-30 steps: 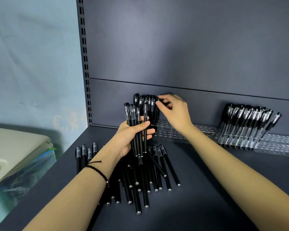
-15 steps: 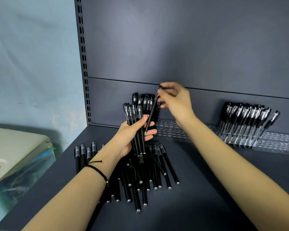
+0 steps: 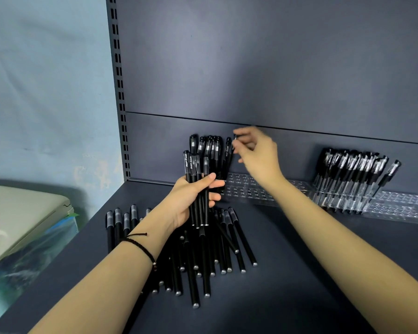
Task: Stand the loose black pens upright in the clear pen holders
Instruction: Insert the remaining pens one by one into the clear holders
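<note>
My left hand (image 3: 188, 203) grips a bundle of black pens (image 3: 195, 169) upright above the shelf. Below it lies a pile of loose black pens (image 3: 203, 259), silver tips toward me. At the back stands a clear pen holder (image 3: 249, 191) with several pens (image 3: 209, 148) upright at its left end. My right hand (image 3: 258, 155) is raised there, thumb and forefinger pinching the top of one pen (image 3: 228, 157) that stands just right of that group. Its lower end is hidden behind my left hand's fingers.
Another dense group of pens (image 3: 352, 172) leans in a clear holder (image 3: 396, 208) at the back right. A few pens (image 3: 121, 220) lie side by side at the shelf's left edge. A beige machine (image 3: 17, 213) sits left of the shelf, past the slotted upright (image 3: 118, 92).
My right hand drew one pen out of the bundle in my left hand, lifted it, and carried it right and back to the holder. My left hand stayed put.
</note>
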A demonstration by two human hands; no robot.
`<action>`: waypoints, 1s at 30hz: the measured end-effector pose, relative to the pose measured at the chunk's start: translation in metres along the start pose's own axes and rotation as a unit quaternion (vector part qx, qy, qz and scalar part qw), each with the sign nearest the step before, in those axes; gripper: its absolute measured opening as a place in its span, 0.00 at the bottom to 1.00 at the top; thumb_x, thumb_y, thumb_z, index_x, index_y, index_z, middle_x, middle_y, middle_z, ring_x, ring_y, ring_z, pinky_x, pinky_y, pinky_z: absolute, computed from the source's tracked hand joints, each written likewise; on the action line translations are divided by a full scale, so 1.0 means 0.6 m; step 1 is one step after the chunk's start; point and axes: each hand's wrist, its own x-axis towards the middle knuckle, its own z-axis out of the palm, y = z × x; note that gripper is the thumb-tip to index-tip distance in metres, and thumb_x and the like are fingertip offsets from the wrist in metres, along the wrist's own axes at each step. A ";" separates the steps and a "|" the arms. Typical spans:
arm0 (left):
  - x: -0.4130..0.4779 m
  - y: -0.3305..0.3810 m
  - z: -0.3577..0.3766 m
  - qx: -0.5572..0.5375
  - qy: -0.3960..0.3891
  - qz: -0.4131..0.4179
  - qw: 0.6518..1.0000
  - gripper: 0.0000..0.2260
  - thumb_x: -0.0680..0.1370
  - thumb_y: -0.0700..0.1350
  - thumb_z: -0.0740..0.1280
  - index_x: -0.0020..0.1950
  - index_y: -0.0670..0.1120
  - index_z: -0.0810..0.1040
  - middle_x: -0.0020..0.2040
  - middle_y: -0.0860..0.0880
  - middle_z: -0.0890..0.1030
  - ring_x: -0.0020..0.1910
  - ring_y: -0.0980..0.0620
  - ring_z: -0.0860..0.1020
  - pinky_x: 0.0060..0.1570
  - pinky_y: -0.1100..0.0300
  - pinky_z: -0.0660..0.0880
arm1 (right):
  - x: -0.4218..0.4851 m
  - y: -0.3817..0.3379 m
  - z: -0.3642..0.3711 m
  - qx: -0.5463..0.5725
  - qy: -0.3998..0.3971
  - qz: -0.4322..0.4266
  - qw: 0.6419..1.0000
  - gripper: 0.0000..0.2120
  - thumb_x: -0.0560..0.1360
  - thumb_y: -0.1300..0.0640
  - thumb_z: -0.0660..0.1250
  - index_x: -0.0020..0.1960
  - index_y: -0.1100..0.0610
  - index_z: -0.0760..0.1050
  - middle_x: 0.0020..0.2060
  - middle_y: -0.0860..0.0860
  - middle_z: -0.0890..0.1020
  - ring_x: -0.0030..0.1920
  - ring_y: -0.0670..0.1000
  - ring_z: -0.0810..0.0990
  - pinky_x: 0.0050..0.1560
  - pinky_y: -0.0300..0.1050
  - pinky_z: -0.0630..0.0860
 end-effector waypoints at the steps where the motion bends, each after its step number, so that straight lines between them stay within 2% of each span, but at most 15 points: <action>1: 0.000 0.000 0.000 -0.005 0.002 0.003 1.000 0.10 0.78 0.43 0.69 0.56 0.41 0.77 0.46 0.46 0.86 0.30 0.54 0.81 0.30 0.62 0.77 | -0.007 0.008 0.005 -0.029 -0.036 0.001 0.999 0.12 0.76 0.60 0.68 0.58 0.49 0.78 0.44 0.46 0.81 0.44 0.48 0.82 0.48 0.50 0.81; 2: 0.000 0.000 -0.001 -0.007 0.005 0.004 1.000 0.09 0.77 0.43 0.70 0.55 0.41 0.77 0.46 0.46 0.86 0.31 0.54 0.81 0.30 0.62 0.77 | -0.013 0.014 0.009 -0.054 -0.061 0.003 0.997 0.14 0.77 0.58 0.68 0.61 0.49 0.77 0.45 0.45 0.81 0.44 0.47 0.80 0.51 0.50 0.80; 4: -0.001 0.000 -0.002 -0.012 0.008 0.005 1.000 0.08 0.76 0.43 0.70 0.53 0.43 0.78 0.46 0.47 0.86 0.34 0.54 0.83 0.32 0.62 0.78 | -0.021 0.018 0.014 -0.094 -0.053 -0.004 0.994 0.16 0.77 0.54 0.67 0.65 0.47 0.76 0.48 0.46 0.79 0.44 0.47 0.78 0.53 0.47 0.78; 7: -0.003 0.002 0.000 -0.026 -0.005 0.005 1.000 0.10 0.76 0.44 0.70 0.56 0.43 0.80 0.47 0.47 0.86 0.40 0.53 0.85 0.37 0.61 0.81 | -0.025 0.002 0.014 -0.088 0.016 -0.044 0.995 0.13 0.77 0.52 0.66 0.61 0.49 0.79 0.49 0.45 0.78 0.45 0.48 0.78 0.50 0.45 0.77; 9: -0.004 0.002 0.001 -0.027 -0.012 0.008 1.000 0.09 0.77 0.44 0.69 0.55 0.43 0.81 0.47 0.47 0.86 0.40 0.53 0.85 0.40 0.61 0.82 | -0.028 -0.013 0.013 -0.064 0.020 -0.053 0.996 0.09 0.77 0.52 0.67 0.56 0.50 0.81 0.46 0.45 0.79 0.44 0.46 0.78 0.47 0.41 0.75; 13: -0.005 0.003 0.003 -0.024 -0.016 0.015 0.999 0.09 0.77 0.43 0.69 0.56 0.43 0.80 0.45 0.47 0.86 0.39 0.52 0.85 0.39 0.61 0.81 | -0.031 -0.037 0.016 -0.031 -0.115 0.021 0.993 0.07 0.75 0.51 0.71 0.52 0.52 0.82 0.43 0.45 0.84 0.43 0.41 0.81 0.44 0.33 0.75; 16: -0.005 0.001 0.005 -0.025 -0.016 0.023 0.999 0.11 0.77 0.44 0.68 0.58 0.42 0.79 0.46 0.45 0.86 0.40 0.50 0.85 0.40 0.60 0.82 | -0.025 -0.045 0.015 0.071 -0.136 0.112 0.982 0.08 0.75 0.59 0.70 0.54 0.56 0.80 0.44 0.51 0.84 0.39 0.45 0.81 0.34 0.36 0.75; 18: -0.006 0.000 0.005 -0.023 -0.018 0.023 0.999 0.11 0.79 0.47 0.67 0.57 0.42 0.79 0.47 0.45 0.86 0.41 0.49 0.85 0.40 0.59 0.82 | -0.010 -0.051 0.008 0.140 -0.093 0.134 0.977 0.09 0.77 0.63 0.67 0.57 0.60 0.78 0.45 0.53 0.82 0.37 0.46 0.80 0.33 0.35 0.77; 21: -0.005 0.000 0.008 -0.025 -0.003 0.009 1.000 0.13 0.80 0.50 0.64 0.56 0.42 0.79 0.43 0.46 0.86 0.34 0.51 0.84 0.34 0.60 0.81 | 0.029 -0.056 -0.015 0.200 0.049 0.111 0.972 0.08 0.78 0.66 0.64 0.56 0.59 0.75 0.40 0.52 0.80 0.30 0.42 0.78 0.31 0.34 0.77; 24: 0.000 -0.001 0.003 -0.023 0.023 0.008 0.999 0.11 0.80 0.50 0.64 0.56 0.43 0.76 0.32 0.51 0.79 0.23 0.56 0.71 0.24 0.64 0.71 | 0.059 -0.045 -0.036 0.156 0.140 0.058 0.976 0.08 0.79 0.66 0.63 0.54 0.56 0.74 0.38 0.49 0.79 0.33 0.43 0.79 0.30 0.35 0.75; 27: 0.003 -0.001 -0.001 -0.014 0.024 0.007 1.000 0.08 0.80 0.51 0.65 0.50 0.48 0.71 0.29 0.52 0.68 0.22 0.58 0.61 0.22 0.66 0.63 | 0.066 -0.024 -0.044 0.052 0.136 0.013 0.989 0.09 0.78 0.65 0.63 0.57 0.56 0.75 0.39 0.46 0.79 0.39 0.49 0.79 0.34 0.40 0.78; 30: 0.004 0.002 0.001 -0.042 0.017 -0.008 0.999 0.07 0.81 0.49 0.64 0.46 0.49 0.68 0.28 0.51 0.66 0.21 0.58 0.60 0.21 0.67 0.60 | 0.060 -0.001 -0.041 -0.004 0.114 -0.006 0.993 0.10 0.78 0.63 0.64 0.58 0.55 0.76 0.43 0.48 0.80 0.45 0.50 0.80 0.46 0.55 0.81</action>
